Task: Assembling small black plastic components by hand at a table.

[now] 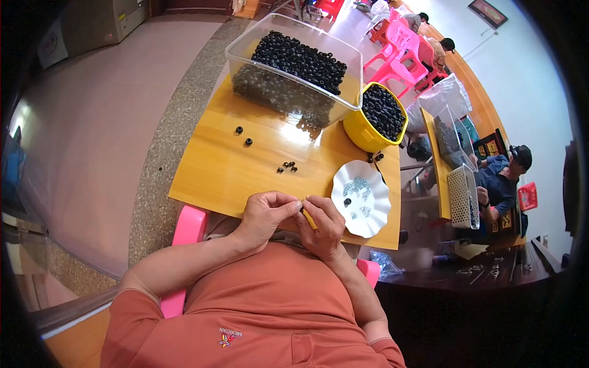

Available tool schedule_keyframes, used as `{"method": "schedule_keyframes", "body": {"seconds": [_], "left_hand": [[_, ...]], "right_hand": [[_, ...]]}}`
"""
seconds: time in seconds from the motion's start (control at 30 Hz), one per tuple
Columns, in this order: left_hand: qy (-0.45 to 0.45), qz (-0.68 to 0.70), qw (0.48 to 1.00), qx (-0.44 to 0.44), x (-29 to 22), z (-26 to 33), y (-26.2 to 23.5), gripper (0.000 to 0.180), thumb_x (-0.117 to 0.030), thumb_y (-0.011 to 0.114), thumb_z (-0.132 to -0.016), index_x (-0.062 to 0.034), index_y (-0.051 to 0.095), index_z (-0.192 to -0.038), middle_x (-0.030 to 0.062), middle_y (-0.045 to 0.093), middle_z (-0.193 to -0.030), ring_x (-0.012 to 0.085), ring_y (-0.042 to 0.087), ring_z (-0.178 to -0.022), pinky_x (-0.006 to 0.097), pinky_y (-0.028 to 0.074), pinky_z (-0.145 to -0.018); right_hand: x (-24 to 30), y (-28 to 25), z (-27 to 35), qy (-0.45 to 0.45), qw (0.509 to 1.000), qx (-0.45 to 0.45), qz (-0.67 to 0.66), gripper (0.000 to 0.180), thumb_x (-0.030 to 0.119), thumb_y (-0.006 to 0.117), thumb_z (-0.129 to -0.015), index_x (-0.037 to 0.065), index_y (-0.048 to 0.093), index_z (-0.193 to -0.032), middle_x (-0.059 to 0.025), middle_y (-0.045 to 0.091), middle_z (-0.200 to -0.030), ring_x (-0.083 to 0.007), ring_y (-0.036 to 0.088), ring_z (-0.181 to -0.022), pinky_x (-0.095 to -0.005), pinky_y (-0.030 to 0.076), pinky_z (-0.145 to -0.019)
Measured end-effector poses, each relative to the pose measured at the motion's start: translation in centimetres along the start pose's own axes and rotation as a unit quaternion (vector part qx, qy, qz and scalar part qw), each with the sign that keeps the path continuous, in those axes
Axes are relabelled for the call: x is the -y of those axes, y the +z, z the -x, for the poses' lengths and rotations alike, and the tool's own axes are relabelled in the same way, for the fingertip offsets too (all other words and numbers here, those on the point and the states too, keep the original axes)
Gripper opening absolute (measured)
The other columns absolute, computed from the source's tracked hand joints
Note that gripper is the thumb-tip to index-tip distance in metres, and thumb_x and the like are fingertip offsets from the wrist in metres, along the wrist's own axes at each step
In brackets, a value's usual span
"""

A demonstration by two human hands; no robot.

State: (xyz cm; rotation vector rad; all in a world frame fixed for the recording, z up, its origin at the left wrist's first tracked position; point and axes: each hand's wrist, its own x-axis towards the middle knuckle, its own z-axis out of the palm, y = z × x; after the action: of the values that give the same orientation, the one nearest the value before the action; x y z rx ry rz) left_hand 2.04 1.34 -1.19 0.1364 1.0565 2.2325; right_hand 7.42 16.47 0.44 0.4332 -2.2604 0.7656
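My left hand (pixel 262 219) and my right hand (pixel 323 226) meet at the table's near edge, fingertips pinched together. Whatever sits between the fingertips is tiny, dark and mostly hidden. A narrow yellow piece (pixel 308 219) shows along the fingers of my right hand; its kind is unclear. Just right of that hand lies a white scalloped plate (pixel 378 211) holding small clear-bluish bits (pixel 358 189) and one black ring-shaped part (pixel 347 202). Beyond my hands, several small black pieces (pixel 287 167) lie loose on the wooden table (pixel 215 175).
A clear plastic bin (pixel 288 105) of black ring-shaped parts stands at the back. Beside it is a yellow tub (pixel 363 136) of black pieces. Two black rings (pixel 248 141) lie farther left. A co-worker (pixel 506 181) sits at another table on the right; pink chairs (pixel 402 52) stand behind.
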Motion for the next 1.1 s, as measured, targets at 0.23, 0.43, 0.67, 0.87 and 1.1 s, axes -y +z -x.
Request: {"method": "schedule_keyframes", "body": {"seconds": [0.23, 0.43, 0.67, 0.87, 1.1], "left_hand": [[0.001, -0.001, 1.000, -0.005, -0.1, 0.0, 0.0, 0.011, -0.007, 0.068, -0.086, 0.0005, 0.063, -0.094, 0.0064, 0.066, -0.087, 0.0122, 0.063, -0.077, 0.024, 0.054, -0.070], [0.004, -0.012, 1.000, -0.008, -0.1, 0.1, 0.0, 0.011, -0.008, 0.067, -0.087, 0.0001, 0.064, -0.095, 0.0055, 0.066, -0.088, 0.0110, 0.063, -0.076, 0.023, 0.054, -0.069], [0.001, -0.026, 1.000, 0.001, -0.3, 0.2, 0.2, 0.013, -0.008, 0.067, -0.087, 0.0010, 0.064, -0.095, 0.0063, 0.067, -0.088, 0.0117, 0.064, -0.077, 0.025, 0.055, -0.071], [0.000, -0.049, 0.999, 0.002, -0.2, 0.3, 0.1, 0.013, -0.010, 0.067, -0.087, 0.0011, 0.064, -0.095, 0.0066, 0.067, -0.087, 0.0126, 0.065, -0.075, 0.026, 0.056, -0.070], [0.003, -0.052, 0.999, 0.005, 0.0, 0.3, -0.1, 0.013, -0.009, 0.066, -0.089, 0.0019, 0.063, -0.094, 0.0068, 0.066, -0.086, 0.0134, 0.065, -0.076, 0.027, 0.057, -0.070]], "right_hand": [[0.0, 0.1, 0.4, 0.086, 0.995, -0.003, -0.048, 0.032, -0.003, 0.074, -0.072, -0.002, 0.061, -0.101, -0.0157, 0.062, -0.092, -0.0214, 0.064, -0.074, -0.0286, 0.052, -0.063], [-0.4, -0.3, 0.8, 0.121, 0.985, 0.045, -0.114, 0.031, -0.003, 0.072, -0.077, -0.002, 0.061, -0.107, -0.0138, 0.061, -0.098, -0.0150, 0.061, -0.074, -0.0234, 0.050, -0.063], [-1.1, -0.4, 1.4, 0.207, 0.938, 0.040, -0.276, 0.017, -0.002, 0.065, -0.083, -0.003, 0.061, -0.100, -0.0105, 0.062, -0.093, -0.0159, 0.059, -0.082, -0.0256, 0.048, -0.071], [-1.1, -0.8, 1.5, 0.256, 0.917, 0.062, -0.299, 0.008, -0.001, 0.062, -0.086, -0.003, 0.061, -0.094, -0.0081, 0.061, -0.089, -0.0142, 0.058, -0.081, -0.0244, 0.046, -0.072], [-0.6, -1.0, 1.1, 0.250, 0.930, 0.080, -0.257, 0.007, -0.001, 0.062, -0.086, -0.001, 0.061, -0.092, -0.0065, 0.061, -0.086, -0.0127, 0.057, -0.078, -0.0238, 0.046, -0.069]]}}
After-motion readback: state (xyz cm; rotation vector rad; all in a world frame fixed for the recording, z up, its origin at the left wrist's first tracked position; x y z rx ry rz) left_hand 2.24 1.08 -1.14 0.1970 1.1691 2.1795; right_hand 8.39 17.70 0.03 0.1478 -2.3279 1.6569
